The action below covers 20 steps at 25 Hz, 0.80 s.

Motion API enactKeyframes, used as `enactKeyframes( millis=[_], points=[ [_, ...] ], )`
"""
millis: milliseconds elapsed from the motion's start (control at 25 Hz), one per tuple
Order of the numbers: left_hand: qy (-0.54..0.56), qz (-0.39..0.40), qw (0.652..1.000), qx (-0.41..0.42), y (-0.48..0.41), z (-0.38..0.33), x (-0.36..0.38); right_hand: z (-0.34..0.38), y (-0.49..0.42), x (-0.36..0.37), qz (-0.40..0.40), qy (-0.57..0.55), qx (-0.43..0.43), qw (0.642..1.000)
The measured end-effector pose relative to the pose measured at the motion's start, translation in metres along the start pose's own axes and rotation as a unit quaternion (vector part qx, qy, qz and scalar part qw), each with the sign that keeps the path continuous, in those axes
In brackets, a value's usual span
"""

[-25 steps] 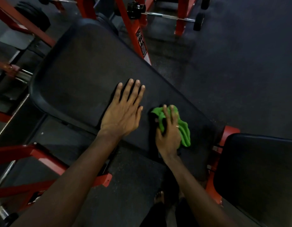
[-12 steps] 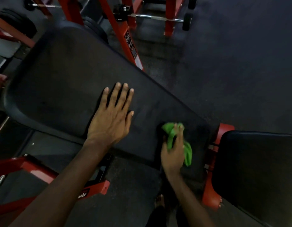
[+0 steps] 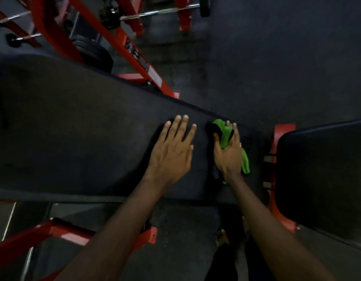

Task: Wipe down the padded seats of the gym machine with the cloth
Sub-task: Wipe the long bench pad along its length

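At centre-right, right hand (image 3: 228,156) pinching bunched green cloth (image 3: 245,163) near far edge of black padded bench (image 3: 84,134), risking overshooting; left hand (image 3: 171,152) spread flat.

Bare pad (image 3: 74,128) leftward; red bracket (image 3: 284,129) at its right end.

Dark rubber floor (image 3: 277,57), red steel frames (image 3: 52,31), barbell (image 3: 161,11), dim light
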<state>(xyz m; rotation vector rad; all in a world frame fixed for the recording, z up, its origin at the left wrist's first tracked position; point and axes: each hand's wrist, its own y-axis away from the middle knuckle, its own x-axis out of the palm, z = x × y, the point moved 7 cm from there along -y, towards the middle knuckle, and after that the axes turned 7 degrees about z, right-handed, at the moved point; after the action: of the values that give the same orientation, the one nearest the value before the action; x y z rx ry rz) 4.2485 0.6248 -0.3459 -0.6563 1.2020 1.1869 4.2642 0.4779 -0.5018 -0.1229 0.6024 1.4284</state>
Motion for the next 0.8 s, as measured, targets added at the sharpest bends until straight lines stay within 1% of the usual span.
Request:
enactKeyframes(
  millis=[80, 160, 200, 240, 280, 320, 400, 440, 480, 520, 560, 600, 640, 720, 760, 800],
  points=[
    [-0.011, 0.014, 0.999, 0.034, -0.022, -0.016, 0.012, -0.007, 0.039, 0.0, 0.004, 0.019, -0.041, 0.999],
    [-0.022, 0.041, 0.997, 0.057, -0.035, -0.027, 0.026, -0.019, 0.082, 0.003, 0.032, 0.039, -0.104, 0.993],
    [-0.025, 0.05, 0.996, 0.065, -0.039, -0.031, 0.033, -0.029, 0.089, 0.003, 0.043, 0.041, -0.122, 0.991],
    [-0.028, 0.057, 0.996, 0.07, -0.041, -0.034, 0.039, -0.043, 0.081, 0.001, 0.043, 0.033, -0.117, 0.992],
    [-0.032, 0.064, 0.995, 0.074, -0.042, -0.038, 0.045, -0.058, 0.06, -0.005, 0.026, 0.023, -0.077, 0.996],
    [-0.038, 0.072, 0.994, 0.074, -0.043, -0.039, 0.049, -0.074, 0.034, -0.011, -0.001, 0.008, -0.009, 1.0],
    [-0.049, 0.08, 0.993, 0.07, -0.043, -0.039, 0.055, -0.104, -0.02, -0.024, -0.036, -0.029, 0.149, 0.988],
    [-0.051, 0.08, 0.993, 0.068, -0.043, -0.039, 0.055, -0.113, -0.039, -0.029, -0.043, -0.035, 0.196, 0.979],
    [-0.051, 0.079, 0.993, 0.069, -0.044, -0.04, 0.055, -0.116, -0.05, -0.032, -0.049, -0.033, 0.217, 0.974],
    [-0.047, 0.079, 0.993, 0.069, -0.045, -0.041, 0.055, -0.114, -0.051, -0.034, -0.058, -0.029, 0.216, 0.974],
    [-0.044, 0.081, 0.994, 0.067, -0.045, -0.041, 0.055, -0.106, -0.041, -0.033, -0.061, -0.023, 0.2, 0.978],
    [-0.043, 0.081, 0.994, 0.066, -0.044, -0.041, 0.056, -0.091, -0.022, -0.029, -0.059, -0.021, 0.162, 0.985],
    [-0.046, 0.078, 0.994, 0.067, -0.045, -0.041, 0.056, -0.071, 0.003, -0.021, -0.047, -0.02, 0.107, 0.993],
    [-0.05, 0.075, 0.994, 0.069, -0.047, -0.041, 0.057, -0.038, 0.048, 0.0, 0.001, 0.0, -0.007, 1.0],
    [-0.054, 0.074, 0.993, 0.07, -0.047, -0.041, 0.056, -0.033, 0.053, 0.006, 0.013, 0.007, -0.045, 0.999],
    [-0.059, 0.072, 0.993, 0.071, -0.046, -0.041, 0.055, -0.034, 0.045, 0.006, 0.018, 0.0, -0.065, 0.998]
  ],
)
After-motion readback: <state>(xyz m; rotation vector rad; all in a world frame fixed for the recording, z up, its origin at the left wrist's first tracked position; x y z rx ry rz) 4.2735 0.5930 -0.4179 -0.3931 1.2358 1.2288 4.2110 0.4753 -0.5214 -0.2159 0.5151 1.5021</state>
